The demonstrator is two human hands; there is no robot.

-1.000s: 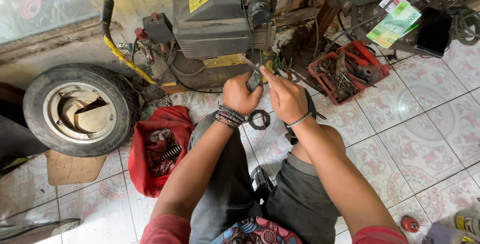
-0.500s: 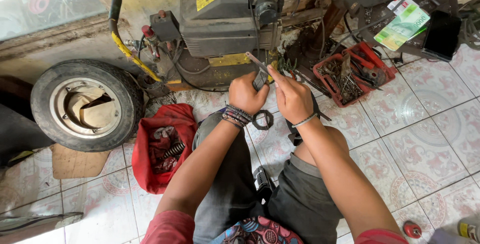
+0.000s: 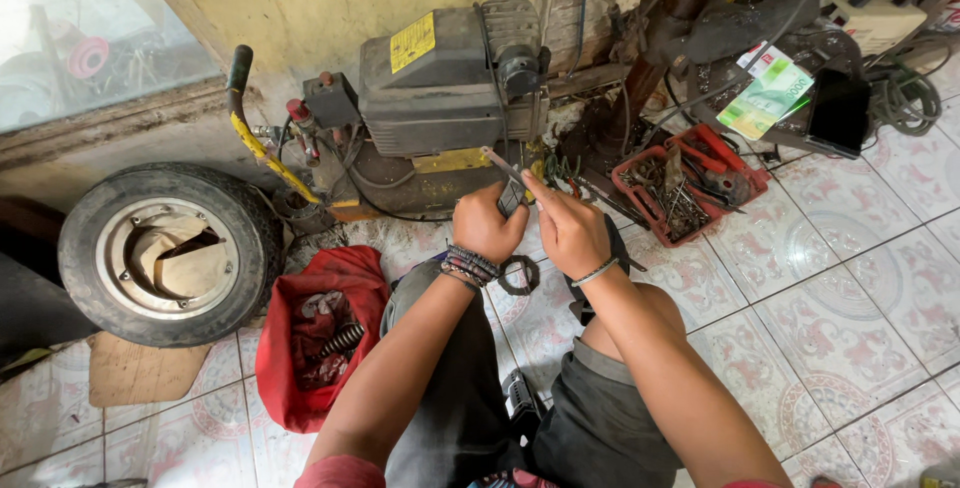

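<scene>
Left hand (image 3: 487,226) clamped round a thin metal tool (image 3: 497,164) held up before the grimy compressor (image 3: 440,113), right hand (image 3: 570,233) pinching its lower end, index finger out, mid-fiddle, steadiness needed next, with red parts tray (image 3: 745,170), red bag (image 3: 315,333) and tyre (image 3: 165,253) crowding close.

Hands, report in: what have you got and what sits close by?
Left hand shut on thin metal tool. Right hand touching it, finger extended. Grey compressor just ahead; red bag and red tray beside.
</scene>
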